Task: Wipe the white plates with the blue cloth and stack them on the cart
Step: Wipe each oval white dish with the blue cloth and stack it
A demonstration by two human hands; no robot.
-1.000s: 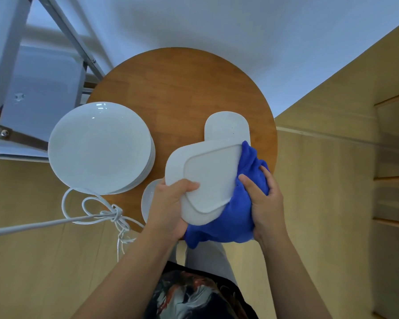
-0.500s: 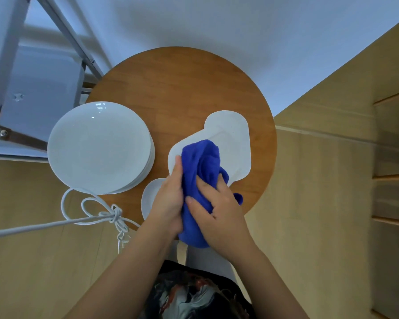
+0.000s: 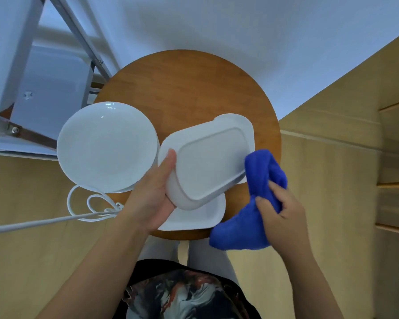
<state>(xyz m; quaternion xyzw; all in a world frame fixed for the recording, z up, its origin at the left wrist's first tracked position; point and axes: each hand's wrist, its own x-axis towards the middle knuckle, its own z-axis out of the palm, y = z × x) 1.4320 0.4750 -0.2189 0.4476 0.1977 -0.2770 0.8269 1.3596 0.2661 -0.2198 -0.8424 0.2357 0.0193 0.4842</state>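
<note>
Plate [image 3: 207, 162] edge beside cloth [image 3: 260, 180]

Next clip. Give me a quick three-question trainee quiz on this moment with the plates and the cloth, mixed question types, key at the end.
1. True or false: the left hand holds the rectangular plate with its underside facing the camera.
2. What does the right hand grip?
A. the white cord
B. the blue cloth
C. a round plate
3. Fill in: the stack of round plates sits on the ______ side of the round wooden table.

Key:
1. True.
2. B, the blue cloth, which hangs beside the plate's right edge.
3. Left.
</note>
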